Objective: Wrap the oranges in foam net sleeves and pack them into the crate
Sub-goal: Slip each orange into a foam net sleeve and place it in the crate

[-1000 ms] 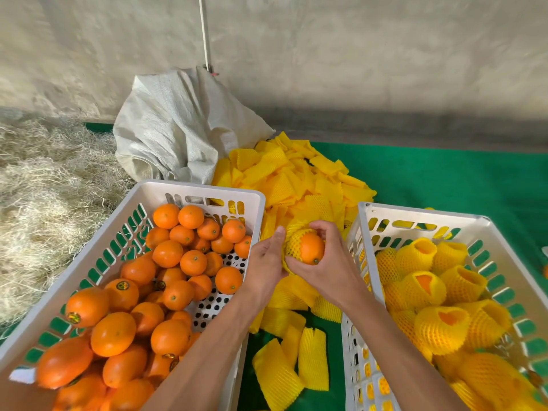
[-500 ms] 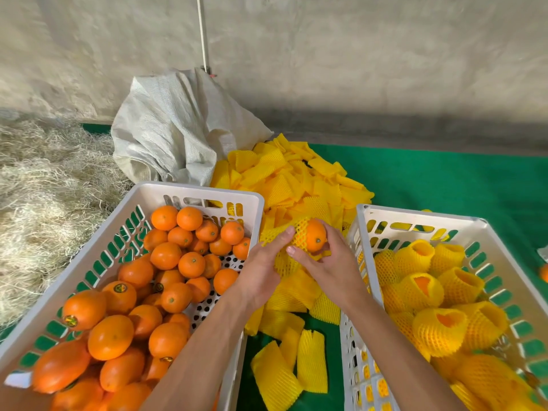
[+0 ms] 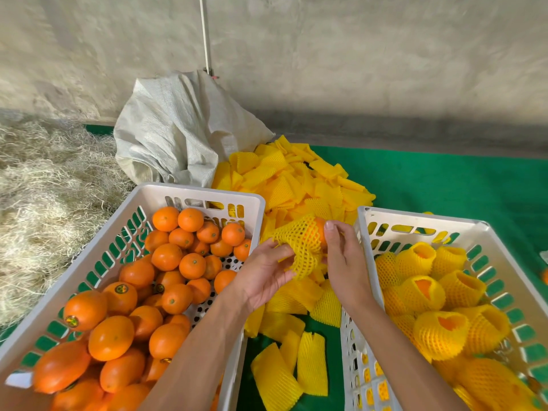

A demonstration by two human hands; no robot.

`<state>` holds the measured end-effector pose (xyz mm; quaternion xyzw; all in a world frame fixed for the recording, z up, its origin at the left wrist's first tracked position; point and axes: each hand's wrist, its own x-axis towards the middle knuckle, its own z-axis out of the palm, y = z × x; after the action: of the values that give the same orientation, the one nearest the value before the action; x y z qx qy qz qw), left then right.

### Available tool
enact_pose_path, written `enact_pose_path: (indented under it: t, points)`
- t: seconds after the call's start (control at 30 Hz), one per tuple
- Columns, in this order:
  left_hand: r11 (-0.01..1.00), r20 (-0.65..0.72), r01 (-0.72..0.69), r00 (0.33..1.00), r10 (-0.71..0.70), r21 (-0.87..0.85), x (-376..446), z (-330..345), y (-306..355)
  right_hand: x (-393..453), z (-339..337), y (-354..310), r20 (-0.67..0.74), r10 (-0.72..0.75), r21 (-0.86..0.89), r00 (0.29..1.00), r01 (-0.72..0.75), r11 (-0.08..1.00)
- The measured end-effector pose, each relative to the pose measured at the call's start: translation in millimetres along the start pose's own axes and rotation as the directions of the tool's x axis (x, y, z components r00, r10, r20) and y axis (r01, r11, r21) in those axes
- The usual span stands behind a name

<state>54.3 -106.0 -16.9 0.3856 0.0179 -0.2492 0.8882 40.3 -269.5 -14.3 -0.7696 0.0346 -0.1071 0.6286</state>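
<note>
Yellow foam net sleeve (image 3: 299,247) is stretched over an orange (image 3: 321,232), held between the two crates above the loose sleeve pile (image 3: 299,185). The left hand (image 3: 264,274) pinches the net's slack lower end; the right hand (image 3: 341,262) cups the fruit, fingers curled round it. Sleeving looks nearly done. Next, I judge, comes seating the net fully, then setting it into the right crate (image 3: 421,225) among the wrapped oranges (image 3: 427,292).

— What do the hands hold?
— The left hand (image 3: 264,275) pinches a foam net sleeve (image 3: 299,247); the right hand (image 3: 344,262) holds the orange (image 3: 321,229) inside it.
— Between the crates?
— Yes.
</note>
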Motion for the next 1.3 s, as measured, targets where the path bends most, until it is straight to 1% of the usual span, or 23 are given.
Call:
enact_pose_path:
  t: [0.07,0.13,0.23,0.33,0.43,0.53,0.63,0.73,0.8,0.87,0.97,1.03,1.17,1.23,1.3]
  points:
    - [0.999,-0.022,-0.009,1.000,0.008,-0.034,0,1,1,1,-1,0,-0.010,0.036,0.089,0.999,-0.035,0.995]
    - [0.999,-0.046,-0.012,0.999,0.009,-0.053,1,1,0,2,-1,-1,-0.018,0.023,0.106,1.000,-0.021,0.994]
    - [0.999,-0.052,0.013,0.999,-0.016,-0.053,1,0,-2,1,-1,-1,-0.025,-0.034,0.075,0.999,0.036,0.997]
    - [1.000,-0.067,0.013,0.998,-0.014,-0.013,2,2,-5,1,-3,2,-0.006,-0.095,0.021,0.995,0.095,0.995]
    - [0.998,-0.051,0.004,0.999,-0.007,-0.069,2,1,-3,1,-5,3,0.055,-0.144,-0.009,0.988,0.145,0.989]
    - [0.996,-0.068,0.007,0.998,-0.013,-0.090,1,-1,0,-3,3,0,0.169,-0.163,0.033,0.972,0.160,0.987]
    - [0.995,-0.099,0.003,0.995,-0.013,-0.102,1,-1,-1,-5,9,-3,0.189,-0.144,0.044,0.971,0.138,0.989]
    - [0.998,-0.085,0.006,0.996,-0.012,-0.070,1,-1,-3,3,2,-1,0.189,-0.042,0.091,0.981,0.025,0.996]
    - [0.998,-0.053,0.014,0.998,-0.017,-0.056,1,1,-3,8,-5,2,0.185,-0.006,0.080,0.983,-0.009,0.997]
    - [0.999,-0.046,0.023,0.999,-0.025,-0.035,1,2,-1,9,-7,4,0.162,0.004,0.073,0.987,-0.016,0.997]
    - [1.000,-0.070,0.031,0.997,-0.031,-0.006,1,1,0,7,-4,6,0.121,-0.011,0.007,0.993,0.010,1.000]
    - [0.999,-0.073,0.041,0.997,-0.040,0.011,0,2,1,5,-2,6,0.086,-0.044,-0.064,0.995,0.049,0.997]
    - [0.996,-0.066,0.084,0.994,-0.082,0.023,1,1,-1,4,-4,5,0.061,-0.232,-0.221,0.971,0.240,0.945]
    - [0.994,-0.064,0.113,0.992,-0.112,0.008,1,0,-2,4,-5,3,0.046,-0.308,-0.248,0.950,0.310,0.918]
    - [0.988,-0.054,0.152,0.987,-0.151,0.013,1,-2,-3,4,-5,2,0.039,-0.349,-0.259,0.936,0.347,0.901]
